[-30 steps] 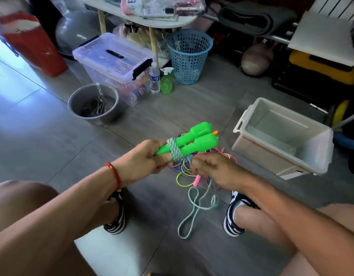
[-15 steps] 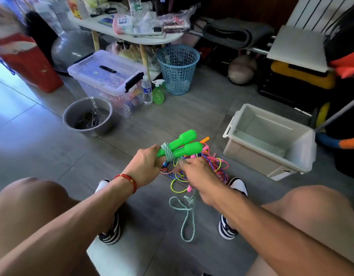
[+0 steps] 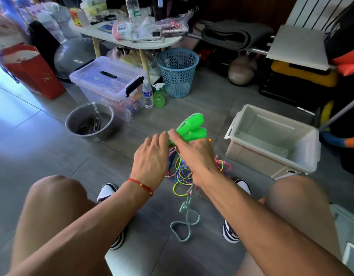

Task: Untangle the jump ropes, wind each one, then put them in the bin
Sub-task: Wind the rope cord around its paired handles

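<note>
Hands meet over the floor in the head view, the only view given: the left hand [image 3: 152, 156] and the right hand [image 3: 194, 156] both close their grip on the green handles [image 3: 192, 128], two held side by side and pointing up and away, with turns of pale braided cord [image 3: 185, 214] partly visible at the base of the handles, mostly hidden behind the fingers. The free end of that cord hangs down from the hands and lies in loops on the floor [image 3: 42, 136] between the shoes. Beneath the hands sits the tangle [image 3: 182, 172] of thin coloured ropes, yellow-green, blue and pink, with a pink loop showing to the right. The bin [image 3: 271, 140] stands empty and open, near, to the right. The main risk is that the trailing cord passes close by the tangle; winding on could drag a thin loop up with it and knot the pile tighter. A second risk is slack: if either grip loosens, the turns may slide off the tapered handles and spring undone. Whether the cord actually threads through the tangle cannot be told, since the hands hide that spot.
</note>
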### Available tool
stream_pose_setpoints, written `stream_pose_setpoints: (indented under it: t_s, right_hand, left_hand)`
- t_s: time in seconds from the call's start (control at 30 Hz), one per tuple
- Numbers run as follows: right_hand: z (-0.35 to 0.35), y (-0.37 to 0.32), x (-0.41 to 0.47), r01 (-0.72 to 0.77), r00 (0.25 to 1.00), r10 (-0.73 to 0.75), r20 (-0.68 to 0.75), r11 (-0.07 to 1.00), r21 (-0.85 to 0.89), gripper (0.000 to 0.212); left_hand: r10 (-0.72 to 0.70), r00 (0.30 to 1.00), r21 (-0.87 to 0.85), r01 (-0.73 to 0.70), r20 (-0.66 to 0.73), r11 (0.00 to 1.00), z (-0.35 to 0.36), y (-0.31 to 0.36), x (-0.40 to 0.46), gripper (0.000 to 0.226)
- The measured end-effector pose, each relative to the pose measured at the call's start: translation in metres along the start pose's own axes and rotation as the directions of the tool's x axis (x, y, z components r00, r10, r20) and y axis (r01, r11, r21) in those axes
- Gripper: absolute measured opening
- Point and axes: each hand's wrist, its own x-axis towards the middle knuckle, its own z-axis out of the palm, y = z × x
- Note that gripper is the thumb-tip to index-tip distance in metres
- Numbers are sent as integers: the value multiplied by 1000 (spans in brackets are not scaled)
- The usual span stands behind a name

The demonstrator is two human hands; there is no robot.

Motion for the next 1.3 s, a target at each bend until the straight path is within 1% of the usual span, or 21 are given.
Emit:
stream_pose_setpoints:
  t_s: [0.07,0.13,0.2,0.27,0.3,0.33,0.37,0.4,0.43,0.5,0.57,0.6,0.67,0.73,0.8,0.83,0.93,1.0,1.07,1.2,1.3]
  right_hand:
    - [-5,-1,5,-21,1000,20,12,997,81,46]
    - [-10,-1,7,18,997,-24,75,997,79,50]
    - [-17,-5,9,136,984,-131,117,990,-30,59]
    - [-25,-8,13,225,965,-200,172,964,-143,62]
    - [-31,-9,15,264,952,-228,205,949,-171,62]
    - [-35,-9,17,313,933,-263,246,931,-190,61]
    - [-40,-11,16,358,908,-290,303,912,-200,60]
    - [-44,-12,15,389,878,-300,374,902,-188,54]
    - [-47,-15,13,412,836,-306,455,899,-152,40]
    - [-50,-18,8,413,738,-304,603,910,-46,14]
    - [-51,-18,7,384,698,-302,649,923,16,10]
    - [-52,-16,10,386,700,-307,645,922,21,13]
    - [-51,-11,14,446,718,-329,614,894,-42,19]
    - [-50,-6,16,502,756,-339,560,849,-163,35]
    - [-46,-2,18,518,786,-356,505,826,-224,48]
    - [-43,0,19,521,788,-366,495,825,-219,49]
    - [-35,5,20,515,796,-391,462,839,-176,34]
    - [-32,4,17,510,817,-401,414,838,-195,29]
    - [-32,2,15,511,833,-415,367,831,-220,29]
    - [-32,-7,10,495,844,-384,374,825,-270,36]
    - [-30,-10,9,460,866,-304,398,796,-393,37]
  left_hand:
    - [54,997,-21,-56,-53,998,2,0,1,46]
    - [90,990,-149,-106,-107,983,1,2,-2,41]
    - [87,989,-299,-118,-117,947,-3,3,-7,41]
    - [31,998,-457,-51,-50,888,-12,2,-11,50]
    - [-28,999,-585,35,21,810,-17,1,-11,54]
    - [-111,984,-745,176,137,644,-24,1,-8,57]
    - [-173,942,-861,334,288,384,-32,1,-3,58]
    - [-164,887,-877,455,431,156,-39,-3,2,54]
    - [-75,845,-847,532,529,17,-45,-7,7,49]
    - [152,782,-783,619,605,-67,-51,-12,10,60]
    - [297,749,-747,649,593,-145,-49,-13,9,72]
    - [320,759,-753,635,567,-171,-48,-14,8,72]
    - [300,796,-800,583,526,-144,-45,-13,9,64]
    - [259,834,-845,525,488,-100,-45,-10,11,56]
    - [200,865,-869,485,460,-98,-43,-7,12,52]
    - [162,880,-878,466,446,-111,-42,-5,12,51]
    - [53,906,-895,423,420,-145,-37,0,11,52]
    - [14,912,-902,407,409,-147,-35,3,11,44]
    - [-7,923,-918,381,384,-106,-35,2,12,39]
    - [-49,950,-949,312,309,56,-33,-3,13,44]
    - [-158,945,-947,305,287,105,-27,-4,14,42]
